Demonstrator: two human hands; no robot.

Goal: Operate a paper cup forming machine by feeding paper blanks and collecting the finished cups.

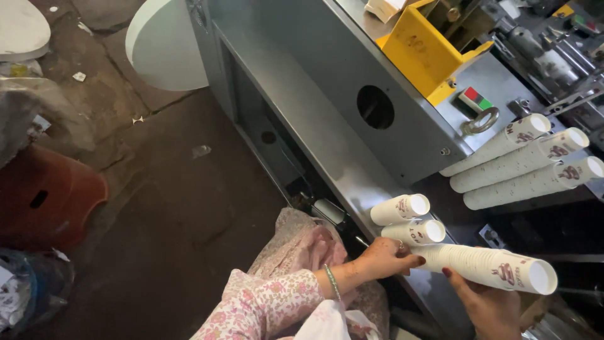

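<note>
Hands first: right hand (487,305) at bottom edge, palm up, fingers loosely curled under a long nested stack of white paper cups (487,264), thumb up against its near side. Stack lies nearly horizontal, open mouth toward lower right. Left hand (384,258) grips the stack's closed end, fingers wrapped over the top; green bangle (332,282) on the wrist, floral pink sleeve (264,305) behind it. Pink patterned cloth (302,245) bunched just beside that forearm.

Just above the held stack: two shorter cup stacks (409,220), lying side by side, mouths facing right, the lower one touching or nearly touching the left hand's knuckles. They rest against the grey metal machine housing (327,113).

Further up right: three long cup stacks (522,160) laid parallel on the machine, mouths to upper right, brown print on each. Near them a metal ring handle (481,121) and a small red-green switch (475,97). Round hole (375,107) in the side panel. Yellow box-shaped guard (421,50) on top.

Far left: dirt floor (170,189), red plastic stool (44,195), white round object (167,47) at the top.
</note>
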